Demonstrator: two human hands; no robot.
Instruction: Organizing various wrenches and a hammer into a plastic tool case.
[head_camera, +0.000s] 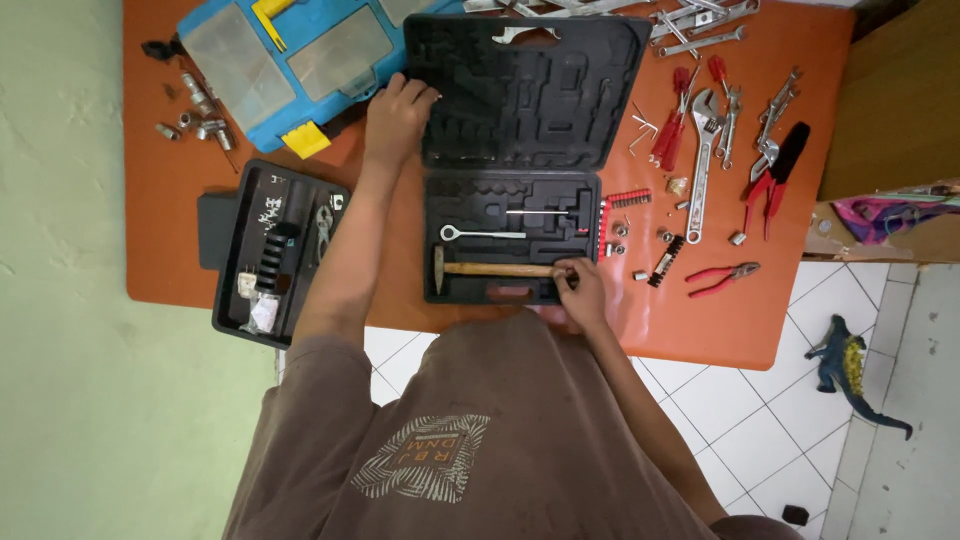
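Note:
An open black moulded tool case (590, 90) lies on an orange table (480, 190). My left hand (395, 115) rests flat on the left edge of the case lid, holding nothing. My right hand (578, 288) pinches the end of the wooden handle of a hammer (490, 269), which lies in the front slot of the case. Above the hammer, a thin metal wrench (480, 235) and a T-shaped bar (545, 212) sit in their slots.
A blue organiser box (285, 55) stands at the back left beside loose sockets (195, 115). A black tray (270, 250) sits at the left. Red pliers (722, 276), wrenches (703, 160), screwdrivers and bits lie at the right. A toy dinosaur (850, 370) is on the tiled floor.

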